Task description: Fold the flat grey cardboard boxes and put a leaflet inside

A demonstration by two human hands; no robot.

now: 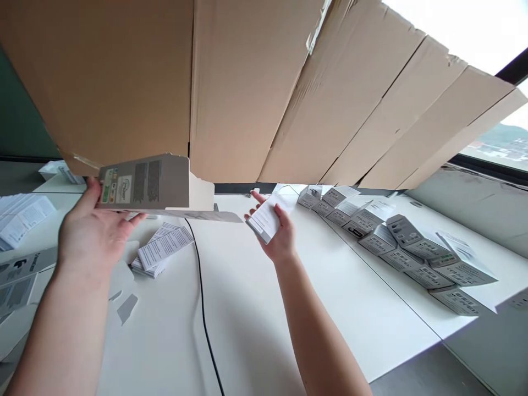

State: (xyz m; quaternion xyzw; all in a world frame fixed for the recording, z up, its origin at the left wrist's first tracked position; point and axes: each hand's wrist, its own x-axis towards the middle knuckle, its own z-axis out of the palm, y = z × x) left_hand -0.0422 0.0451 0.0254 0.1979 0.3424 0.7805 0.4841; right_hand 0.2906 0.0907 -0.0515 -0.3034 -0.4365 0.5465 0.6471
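Observation:
My left hand (93,231) grips a grey printed carton (165,184) from its left end. The carton lies on its side in the air, and its flaps at the right end stand open. In my right hand (278,236) is a folded white leaflet (266,219) with small print, held between thumb and fingers. It is to the right of the carton's open end and apart from it. Under the carton, a small pile of folded leaflets (165,247) rests on the white table (247,330).
Rows of grey cartons (412,258), some stacked, line the right side. Flattened cartons (28,275) and another leaflet stack (25,217) lie at left. A black cable (202,297) crosses the table. Tall brown cardboard panels (247,93) stand at the back.

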